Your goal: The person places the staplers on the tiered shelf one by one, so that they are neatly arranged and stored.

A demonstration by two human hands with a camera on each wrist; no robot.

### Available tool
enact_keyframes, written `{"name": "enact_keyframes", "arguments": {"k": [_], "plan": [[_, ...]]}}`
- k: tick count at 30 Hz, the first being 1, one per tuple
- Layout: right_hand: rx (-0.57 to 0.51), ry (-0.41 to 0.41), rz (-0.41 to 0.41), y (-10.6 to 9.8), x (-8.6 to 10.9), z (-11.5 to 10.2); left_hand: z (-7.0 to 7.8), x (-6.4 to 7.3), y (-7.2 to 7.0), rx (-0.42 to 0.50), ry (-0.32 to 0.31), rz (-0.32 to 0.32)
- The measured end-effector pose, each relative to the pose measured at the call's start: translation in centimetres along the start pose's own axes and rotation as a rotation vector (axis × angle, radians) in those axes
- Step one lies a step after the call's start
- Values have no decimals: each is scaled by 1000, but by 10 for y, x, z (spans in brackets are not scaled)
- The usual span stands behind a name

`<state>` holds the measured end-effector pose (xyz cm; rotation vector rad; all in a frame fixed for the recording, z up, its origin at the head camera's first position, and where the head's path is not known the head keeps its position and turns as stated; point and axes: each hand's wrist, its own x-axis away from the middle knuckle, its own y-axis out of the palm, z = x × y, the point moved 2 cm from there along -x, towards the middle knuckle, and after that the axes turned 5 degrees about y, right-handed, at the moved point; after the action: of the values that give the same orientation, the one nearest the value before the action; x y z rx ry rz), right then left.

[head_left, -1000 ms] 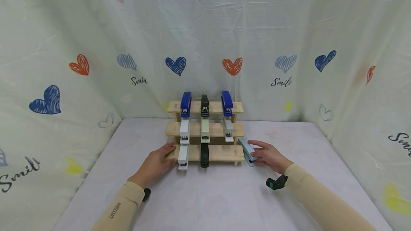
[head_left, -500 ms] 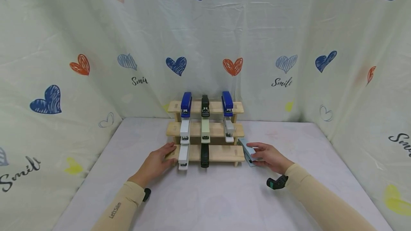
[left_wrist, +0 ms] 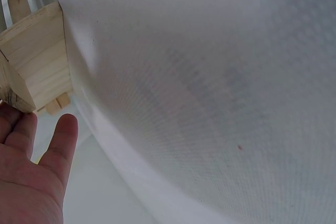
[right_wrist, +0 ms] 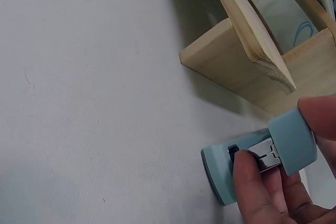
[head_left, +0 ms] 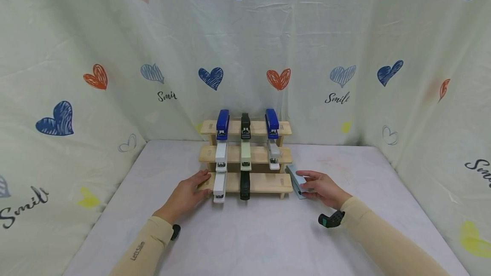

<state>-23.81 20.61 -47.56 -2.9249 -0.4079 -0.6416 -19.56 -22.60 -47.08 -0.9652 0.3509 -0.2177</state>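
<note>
In the head view my right hand (head_left: 324,187) holds a light-blue stapler (head_left: 296,182) beside the right end of the wooden rack. Seen from the right wrist, thumb and fingers are around this stapler (right_wrist: 291,141), with its base low over the cloth. My left hand (head_left: 187,195) grips the left end of the rack's bottom shelf (head_left: 268,183), thumb at the front edge. From the left wrist, fingers (left_wrist: 59,148) show at the board's corner, one standing apart from it; the thumb is hidden. A white stapler (head_left: 219,186) and a black stapler (head_left: 244,185) lie on that shelf.
On the middle shelf (head_left: 231,155) sit a white stapler (head_left: 220,155), a pale green one (head_left: 245,155) and a grey one (head_left: 273,155). Two blue staplers (head_left: 223,123) flank a black one (head_left: 245,126) on the top shelf. A patterned curtain (head_left: 245,46) hangs behind the cloth-covered table (head_left: 253,242).
</note>
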Motion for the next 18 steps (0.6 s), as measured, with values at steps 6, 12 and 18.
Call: {"name": "enact_keyframes", "arguments": {"k": [6,12,18], "plan": [[-17,-9,24,-2,7,2,0,0,1,-11,7,0],[-29,-14,49,-6,22,2,2,0,-1,-14,12,11],[-50,-9,58,-9,36,-3,4,0,-2,-11,-3,3]]}}
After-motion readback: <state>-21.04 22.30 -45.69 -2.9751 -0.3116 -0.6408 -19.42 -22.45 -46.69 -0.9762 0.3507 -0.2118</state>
